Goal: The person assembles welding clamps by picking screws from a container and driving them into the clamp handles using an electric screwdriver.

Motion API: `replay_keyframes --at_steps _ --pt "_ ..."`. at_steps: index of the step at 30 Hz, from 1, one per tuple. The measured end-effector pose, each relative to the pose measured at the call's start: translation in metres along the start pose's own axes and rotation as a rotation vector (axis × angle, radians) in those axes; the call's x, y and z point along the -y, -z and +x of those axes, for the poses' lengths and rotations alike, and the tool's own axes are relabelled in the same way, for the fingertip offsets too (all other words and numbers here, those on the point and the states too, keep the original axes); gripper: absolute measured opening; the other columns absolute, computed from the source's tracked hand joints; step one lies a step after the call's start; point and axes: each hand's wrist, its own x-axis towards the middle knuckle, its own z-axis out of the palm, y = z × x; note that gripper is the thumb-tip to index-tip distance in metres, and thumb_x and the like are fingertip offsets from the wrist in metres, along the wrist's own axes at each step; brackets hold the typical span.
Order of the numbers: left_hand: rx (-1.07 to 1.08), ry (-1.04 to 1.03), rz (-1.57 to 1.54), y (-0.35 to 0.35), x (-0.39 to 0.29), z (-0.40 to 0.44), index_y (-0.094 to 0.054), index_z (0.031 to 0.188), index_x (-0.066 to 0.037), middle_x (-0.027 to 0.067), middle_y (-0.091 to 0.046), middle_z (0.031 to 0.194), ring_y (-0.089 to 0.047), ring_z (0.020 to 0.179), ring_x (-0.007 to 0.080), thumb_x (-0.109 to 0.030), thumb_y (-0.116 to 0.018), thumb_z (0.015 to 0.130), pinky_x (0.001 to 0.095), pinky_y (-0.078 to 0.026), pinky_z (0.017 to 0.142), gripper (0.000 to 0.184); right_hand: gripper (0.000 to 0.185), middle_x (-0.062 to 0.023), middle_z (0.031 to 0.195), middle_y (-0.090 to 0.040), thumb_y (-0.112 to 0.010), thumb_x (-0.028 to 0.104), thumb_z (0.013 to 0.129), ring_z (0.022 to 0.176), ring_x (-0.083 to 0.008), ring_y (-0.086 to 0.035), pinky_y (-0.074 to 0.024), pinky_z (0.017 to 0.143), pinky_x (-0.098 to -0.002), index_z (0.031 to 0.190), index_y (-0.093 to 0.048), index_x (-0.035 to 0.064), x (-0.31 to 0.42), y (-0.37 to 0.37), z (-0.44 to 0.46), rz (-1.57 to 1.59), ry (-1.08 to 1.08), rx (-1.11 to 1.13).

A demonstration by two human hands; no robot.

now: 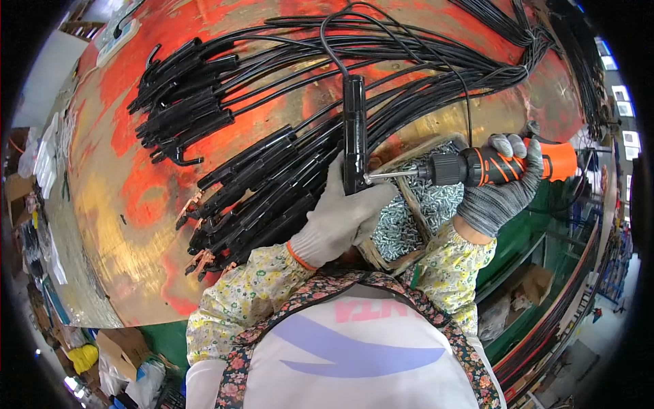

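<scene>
My left hand [347, 215], in a pale work glove, grips the lower end of a black cylindrical handle [355, 126] that stands upright in view, a black cable leaving its top. In a grey glove, my right hand [507, 184] is wrapped round an orange and black electric screwdriver [501, 167]. The screwdriver's bit [395, 174] points left and meets the side of the handle near its lower end. Beneath both hands lies a wooden box [412, 204] with small silvery screws [439, 208] in its compartments.
Several similar black handles [266, 198] with copper-coloured ends lie left of my hands, more black holders [184, 102] farther back. Their cables [436, 65] run to a tied bundle at the back right. The worn red tabletop [129, 245] ends near my body; cartons [119, 351] stand below left.
</scene>
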Motion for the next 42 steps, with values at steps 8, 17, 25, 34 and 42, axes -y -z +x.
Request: replay_keyframes --at_steps 8,17,25,34,42 --pt "0.023 -0.025 -0.053 0.002 0.004 0.004 -0.029 0.125 -0.009 -0.0016 -0.047 0.068 -0.040 0.045 0.0061 -0.013 -0.074 0.077 0.0241 -0.029 0.037 0.066 0.015 -0.0041 0.076 -0.056 -0.057 0.019 0.093 0.071 -0.0193 -0.057 -0.0513 0.066 -0.0363 0.094 -0.049 0.0072 -0.011 -0.002 -0.007 -0.067 0.022 -0.176" --pt "0.015 0.014 -0.047 -0.001 -0.007 -0.002 -0.026 0.128 -0.009 -0.0008 -0.047 0.069 -0.040 0.045 0.0065 -0.009 -0.074 0.077 0.0243 -0.029 0.037 0.071 0.013 -0.0014 0.079 -0.057 -0.057 0.021 0.093 0.076 -0.0187 -0.058 -0.0486 0.072 -0.0419 0.094 -0.051 0.0099 -0.014 0.015 -0.012 -0.076 0.029 -0.179" --pt "0.051 0.023 -0.034 0.007 0.002 0.007 0.004 0.146 -0.006 0.0009 -0.049 0.066 -0.045 0.047 0.0091 -0.013 -0.072 0.077 0.0247 -0.033 0.037 0.102 0.031 -0.0027 0.080 -0.051 -0.054 0.021 0.094 0.075 -0.0168 -0.052 -0.0491 0.066 -0.0344 0.122 -0.047 0.0115 -0.009 -0.004 -0.022 -0.104 0.073 0.081" --pt "-0.020 -0.005 -0.042 -0.002 -0.001 0.002 -0.021 0.134 -0.013 -0.0006 -0.046 0.063 -0.041 0.043 0.0069 -0.009 -0.070 0.077 0.0240 -0.031 0.036 0.075 0.051 -0.0018 0.071 -0.045 -0.055 0.022 0.094 0.066 -0.0160 -0.047 -0.0463 0.060 -0.0325 0.139 -0.031 0.0169 -0.009 -0.037 -0.039 -0.306 0.104 0.301" --pt "0.008 -0.017 -0.054 0.003 0.005 0.004 -0.005 0.145 -0.004 0.0050 -0.058 0.080 -0.048 0.051 0.0104 -0.011 -0.071 0.076 0.0259 -0.040 0.044 0.096 0.014 -0.0020 0.070 -0.045 -0.055 0.018 0.091 0.066 -0.0158 -0.044 -0.0396 0.063 -0.0321 0.083 -0.052 0.0073 -0.014 -0.051 -0.030 -0.487 -0.110 0.337"
